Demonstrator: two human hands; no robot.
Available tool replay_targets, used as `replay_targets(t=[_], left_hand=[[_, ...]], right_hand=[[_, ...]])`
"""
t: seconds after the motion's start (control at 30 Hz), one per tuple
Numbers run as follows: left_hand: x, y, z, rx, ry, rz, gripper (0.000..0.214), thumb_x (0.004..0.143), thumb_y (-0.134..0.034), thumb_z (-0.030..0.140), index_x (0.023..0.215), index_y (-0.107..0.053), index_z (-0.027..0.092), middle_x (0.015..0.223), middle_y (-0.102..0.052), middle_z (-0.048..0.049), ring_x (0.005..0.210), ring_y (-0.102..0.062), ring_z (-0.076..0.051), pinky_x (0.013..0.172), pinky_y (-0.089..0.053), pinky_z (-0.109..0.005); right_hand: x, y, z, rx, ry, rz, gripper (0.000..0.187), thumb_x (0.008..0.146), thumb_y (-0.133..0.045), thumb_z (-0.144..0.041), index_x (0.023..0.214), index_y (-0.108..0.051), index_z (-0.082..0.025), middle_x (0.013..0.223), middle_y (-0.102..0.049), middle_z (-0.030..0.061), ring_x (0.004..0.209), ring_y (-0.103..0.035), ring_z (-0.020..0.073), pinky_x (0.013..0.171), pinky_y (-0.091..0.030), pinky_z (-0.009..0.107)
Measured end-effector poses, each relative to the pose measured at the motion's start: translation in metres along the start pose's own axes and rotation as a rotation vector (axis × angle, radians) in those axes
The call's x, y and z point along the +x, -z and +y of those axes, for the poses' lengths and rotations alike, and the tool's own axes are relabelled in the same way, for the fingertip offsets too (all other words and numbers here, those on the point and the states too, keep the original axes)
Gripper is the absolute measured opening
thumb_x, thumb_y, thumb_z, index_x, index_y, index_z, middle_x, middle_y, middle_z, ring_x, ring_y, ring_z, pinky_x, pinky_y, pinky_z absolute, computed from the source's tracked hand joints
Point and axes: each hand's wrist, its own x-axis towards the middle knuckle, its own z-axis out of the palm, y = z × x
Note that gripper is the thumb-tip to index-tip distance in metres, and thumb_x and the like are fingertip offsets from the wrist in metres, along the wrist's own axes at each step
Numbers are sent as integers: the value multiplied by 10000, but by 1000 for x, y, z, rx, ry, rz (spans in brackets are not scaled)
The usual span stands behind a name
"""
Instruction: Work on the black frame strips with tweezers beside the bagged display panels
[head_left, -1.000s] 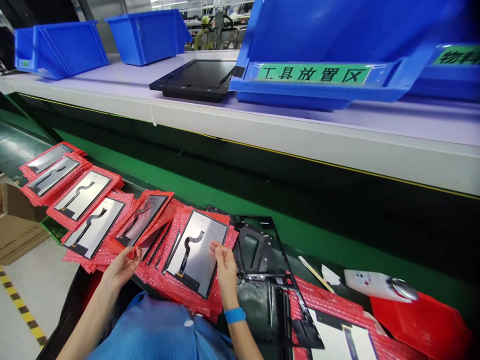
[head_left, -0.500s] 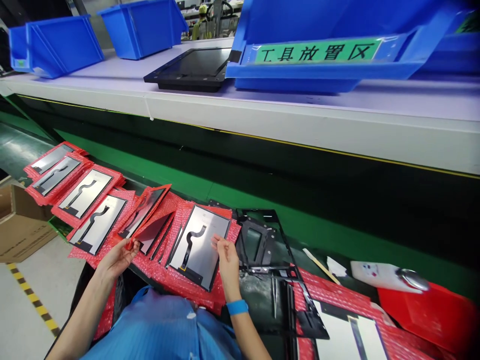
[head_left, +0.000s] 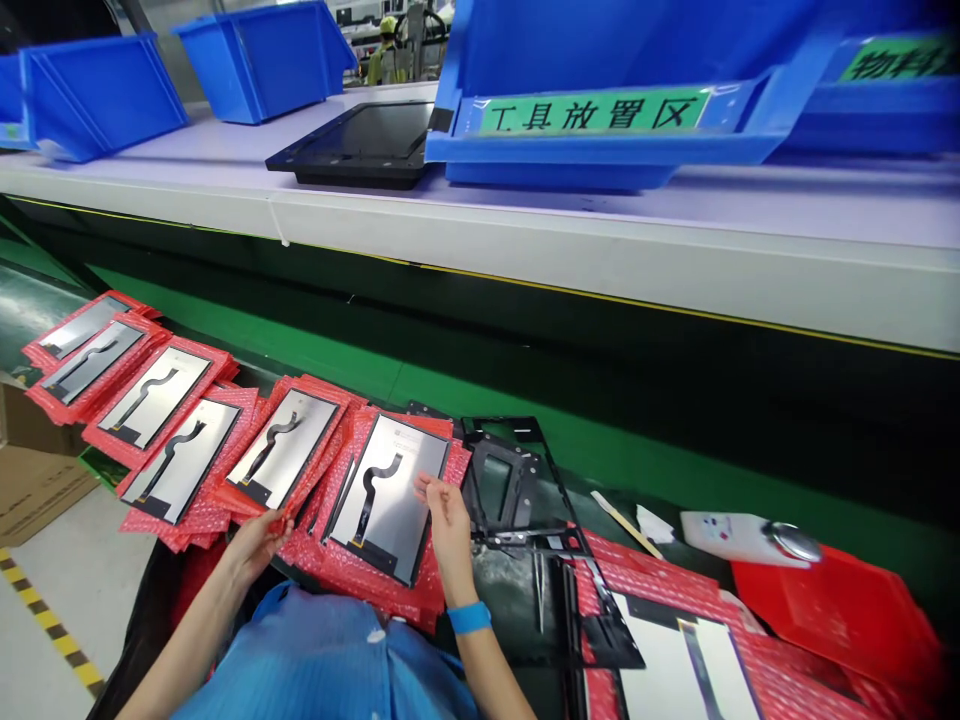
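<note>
My left hand pinches the near edge of a red bubble-wrap sheet. On that wrapping lies a silver-backed display panel with a curved black ribbon cable. My right hand, fingers curled together, hovers over or touches the right side of another display panel; whether it holds anything is hidden. This second panel rests on a pile of red bubble wrap just in front of me.
Several more wrapped panels line the bench on the left. Black frames lie right of my right hand, with a white bottle and a red tray beyond. Blue bins stand on the raised shelf.
The left-hand panel and its red wrapping were tilted up and now lie flat on their pile. My left hand stays at the near edge. My right hand barely moved; the view shifted slightly.
</note>
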Motion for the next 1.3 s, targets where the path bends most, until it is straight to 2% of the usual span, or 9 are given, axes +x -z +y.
replay_targets(t=[0.13, 0.23, 0.33, 0.4, 0.5, 0.57, 0.67, 0.87, 1.3], left_hand=[[-7, -4, -15, 341, -100, -35, 339, 733, -720, 388, 580, -516, 164, 453, -554, 1, 480, -586, -184, 504, -468, -263], [-10, -4, -12, 556, -230, -90, 410, 733, -651, 540, 570, -542, 180, 414, -530, 19, 467, -571, -196, 507, -421, -266], [0, -16, -4, 713, -390, -142, 365, 802, -564, 520, 652, -595, 189, 525, -606, 6, 562, -604, -198, 615, -440, -279], [13, -31, -1, 780, -502, -153, 277, 831, -546, 457, 791, -624, 194, 721, -676, -22, 725, -637, -210, 736, -445, -295], [33, -59, -1, 836, -632, -144, 241, 856, -523, 362, 1011, -594, 193, 995, -667, -75, 922, -621, -224, 853, -421, -322], [42, -74, -2, 862, -678, -156, 229, 869, -501, 321, 1041, -575, 188, 976, -661, -82, 902, -625, -225, 840, -424, -326], [48, -86, -3, 884, -717, -177, 182, 872, -490, 283, 1013, -562, 193, 845, -657, -51, 802, -634, -215, 765, -433, -307], [50, -86, -6, 892, -749, -178, 159, 858, -495, 243, 1002, -546, 200, 811, -638, -18, 736, -617, -182, 704, -423, -271], [55, -96, -12, 876, -680, -182, 148, 835, -529, 320, 909, -555, 194, 678, -561, 26, 649, -549, -162, 618, -353, -254]], right_hand=[[10, 16, -3, -109, 26, -62, 317, 886, -502, -520, 871, -527, -205, 1062, -619, 93, 813, -621, 188, 719, -552, 354], [20, 31, -9, -220, 59, -127, 316, 868, -530, -514, 831, -527, -200, 981, -596, 72, 743, -571, 163, 662, -518, 301], [26, 43, -16, -325, 80, -230, 298, 875, -523, -490, 817, -534, -199, 871, -567, 43, 723, -540, 158, 633, -488, 272], [25, 48, -20, -394, 84, -315, 284, 884, -508, -474, 809, -535, -201, 814, -550, 27, 698, -535, 159, 590, -473, 260], [21, 52, -22, -513, 101, -408, 247, 881, -513, -433, 782, -534, -208, 777, -531, 12, 682, -531, 162, 586, -461, 264], [19, 52, -20, -599, 127, -424, 215, 881, -509, -395, 770, -527, -212, 788, -526, 14, 709, -537, 171, 632, -460, 281], [19, 50, -13, -716, 167, -390, 177, 897, -453, -346, 783, -501, -219, 839, -520, 30, 760, -543, 187, 690, -450, 309], [21, 46, -3, -861, 221, -340, 176, 932, -361, -344, 837, -457, -231, 875, -514, 35, 767, -553, 196, 699, -439, 323], [20, 44, -9, -935, 257, -364, 208, 957, -351, -349, 858, -500, -243, 908, -556, 29, 779, -594, 187, 657, -437, 294]])
